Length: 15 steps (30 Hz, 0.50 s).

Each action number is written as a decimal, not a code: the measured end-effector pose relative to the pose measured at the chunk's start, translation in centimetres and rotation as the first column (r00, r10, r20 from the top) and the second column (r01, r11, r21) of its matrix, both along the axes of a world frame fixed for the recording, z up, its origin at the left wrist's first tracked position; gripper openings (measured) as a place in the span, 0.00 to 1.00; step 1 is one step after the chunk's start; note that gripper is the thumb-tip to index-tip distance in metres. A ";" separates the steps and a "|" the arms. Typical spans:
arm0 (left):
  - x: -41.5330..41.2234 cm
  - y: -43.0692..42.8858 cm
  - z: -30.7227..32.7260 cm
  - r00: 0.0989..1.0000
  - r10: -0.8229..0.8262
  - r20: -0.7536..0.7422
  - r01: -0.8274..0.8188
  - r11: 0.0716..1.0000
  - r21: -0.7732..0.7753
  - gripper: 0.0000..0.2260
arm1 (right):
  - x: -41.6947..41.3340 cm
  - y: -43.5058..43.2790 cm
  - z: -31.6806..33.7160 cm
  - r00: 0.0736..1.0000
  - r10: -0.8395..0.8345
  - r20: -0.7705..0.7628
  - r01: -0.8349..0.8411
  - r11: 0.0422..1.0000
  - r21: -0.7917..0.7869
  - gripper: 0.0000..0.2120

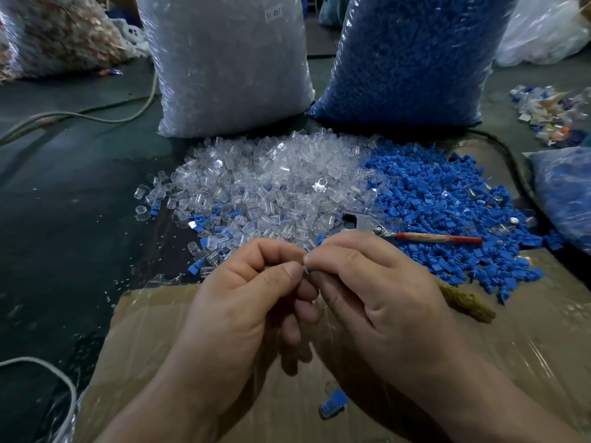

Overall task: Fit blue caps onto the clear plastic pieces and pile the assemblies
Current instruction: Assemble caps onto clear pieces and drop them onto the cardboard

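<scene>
My left hand (pixel 256 302) and my right hand (pixel 371 289) meet fingertip to fingertip above a cardboard sheet (pixel 153 330). Between the fingertips they pinch one small piece (pixel 307 266), clear with a bit of blue showing, mostly hidden by the fingers. Behind the hands lies a heap of clear plastic pieces (pixel 271 174). To its right spreads a heap of blue caps (pixel 447 199). One finished assembly (pixel 333 407) lies on the cardboard below my right wrist.
Pliers with a red handle (pixel 415 235) lie on the caps. A big bag of clear pieces (pixel 230 65) and a big bag of blue caps (pixel 409 59) stand behind. Cables (pixel 80 116) cross the dark floor at left. Another bag (pixel 566 193) sits at right.
</scene>
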State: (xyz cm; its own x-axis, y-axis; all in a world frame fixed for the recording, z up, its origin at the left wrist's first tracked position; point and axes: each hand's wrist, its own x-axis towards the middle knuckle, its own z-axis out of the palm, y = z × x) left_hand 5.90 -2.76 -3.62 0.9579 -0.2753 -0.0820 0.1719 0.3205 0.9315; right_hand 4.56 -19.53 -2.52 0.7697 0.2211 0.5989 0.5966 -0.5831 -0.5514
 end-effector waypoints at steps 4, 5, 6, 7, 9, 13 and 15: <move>-0.2 -0.6 -0.2 0.997 0.043 0.062 -0.050 0.991 0.127 0.05 | -0.1 0.0 0.1 0.999 -0.004 -0.033 0.002 0.999 -0.049 0.10; -0.3 -0.6 -0.3 0.993 0.064 0.102 -0.080 0.984 0.159 0.06 | -0.1 0.0 0.1 0.999 -0.004 -0.037 0.001 0.998 -0.067 0.10; -0.3 -0.6 -0.5 0.983 0.084 0.161 -0.117 0.971 0.210 0.07 | -0.1 0.0 0.0 0.999 -0.003 -0.036 0.000 0.997 -0.081 0.10; -0.2 -0.5 -0.7 0.969 0.092 0.230 -0.155 0.949 0.276 0.06 | -0.1 0.0 0.0 1.000 -0.002 -0.032 -0.001 0.996 -0.092 0.10; -0.1 -0.3 -0.9 0.950 0.080 0.303 -0.193 0.911 0.364 0.07 | -0.2 0.0 0.0 1.000 -0.016 -0.016 0.014 0.992 -0.128 0.12; 0.0 -0.6 -1.1 0.964 0.122 0.235 -0.197 0.925 0.325 0.07 | -0.7 0.2 0.5 0.998 -0.058 0.031 0.063 0.972 -0.227 0.14; 0.0 -0.6 -1.2 0.984 0.130 0.119 -0.152 0.968 0.197 0.06 | -0.9 -0.2 0.9 0.996 -0.087 -0.014 0.078 0.945 -0.318 0.17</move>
